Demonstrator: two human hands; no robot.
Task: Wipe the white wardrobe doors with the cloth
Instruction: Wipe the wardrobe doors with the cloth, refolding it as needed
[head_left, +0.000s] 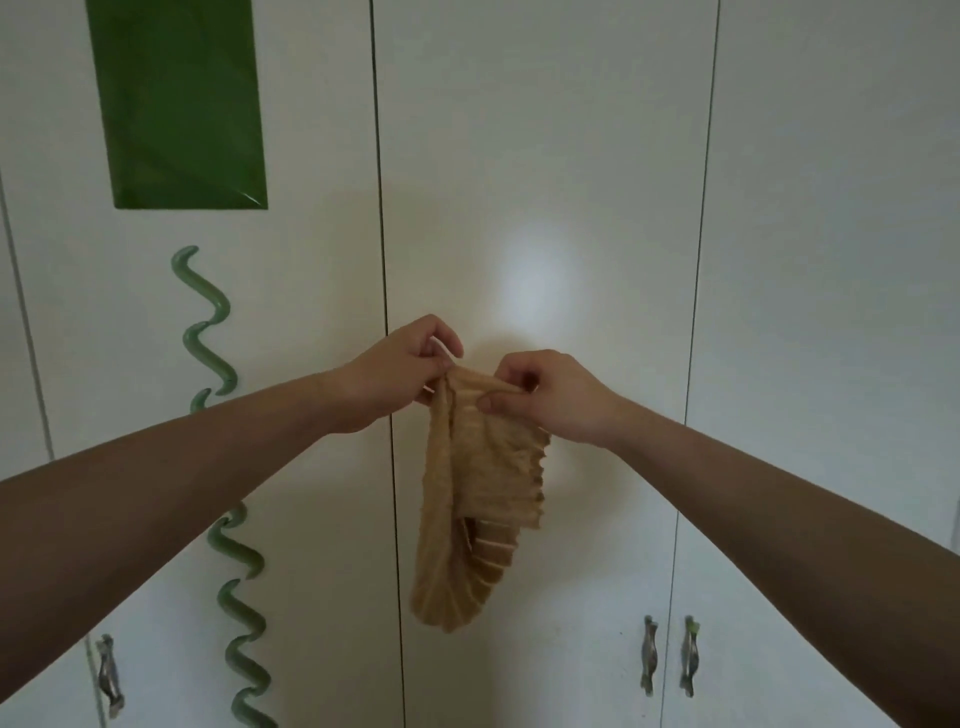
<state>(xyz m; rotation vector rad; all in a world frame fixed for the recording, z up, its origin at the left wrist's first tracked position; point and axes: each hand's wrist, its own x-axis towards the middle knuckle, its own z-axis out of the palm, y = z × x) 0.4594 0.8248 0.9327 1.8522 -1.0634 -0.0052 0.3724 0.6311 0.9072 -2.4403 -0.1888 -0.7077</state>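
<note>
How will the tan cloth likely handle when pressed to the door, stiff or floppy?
Probably floppy: the cloth hangs in loose folds below the left hand and right hand pinching its top edge. Likely light, since fingertip pinches alone carry it. Its ribbed texture may drag rather than slip on the wardrobe door.

Logged from my station: two bare arms in the head view. Left forearm (182, 483) and right forearm (779, 504) were uncovered from wrist to frame edge, smooth, undersides in shadow. Left hand (410, 364) and right hand (550, 397) were bare too, knuckles plainly ridged. I noted a short thumbnail on the right hand. The wide lens broadened both arms toward the corners.
</note>
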